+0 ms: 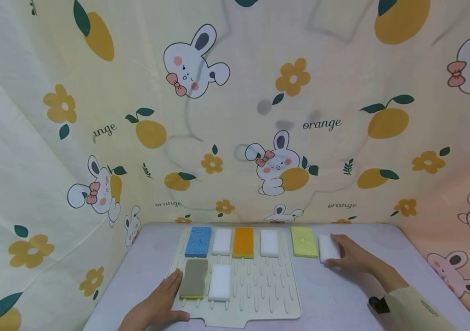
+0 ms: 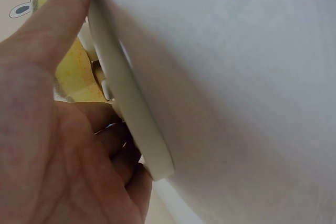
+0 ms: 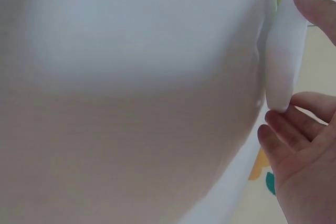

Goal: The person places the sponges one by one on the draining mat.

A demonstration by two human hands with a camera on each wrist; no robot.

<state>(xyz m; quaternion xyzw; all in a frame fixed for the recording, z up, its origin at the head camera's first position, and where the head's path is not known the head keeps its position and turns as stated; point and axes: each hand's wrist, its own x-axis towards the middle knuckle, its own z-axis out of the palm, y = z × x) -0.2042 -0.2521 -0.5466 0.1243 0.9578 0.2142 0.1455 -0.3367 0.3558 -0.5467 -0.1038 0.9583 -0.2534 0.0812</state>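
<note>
My right hand point(image 1: 352, 257) grips a white sponge block point(image 1: 328, 248) by its right side, thumb at the near end, on the table right of a yellow-green sponge point(image 1: 304, 242). In the right wrist view, the thumb and fingers hold opposite ends of the white block point(image 3: 286, 51). My left hand point(image 1: 158, 301) rests at the near left corner of a cream ridged draining tray point(image 1: 265, 294), thumb spread along its front edge. Close to its fingertips lies a grey-topped yellow scouring sponge point(image 1: 194, 278). The left wrist view shows the tray's edge point(image 2: 131, 103) against the fingers, their tips hidden.
On the tray's far row lie a blue sponge point(image 1: 198, 242), a white block point(image 1: 221, 241), an orange sponge point(image 1: 243, 242) and another white block point(image 1: 269, 242). A further white block point(image 1: 220, 282) sits in the near row. A printed curtain point(image 1: 235, 184) hangs behind the white table point(image 1: 321, 299).
</note>
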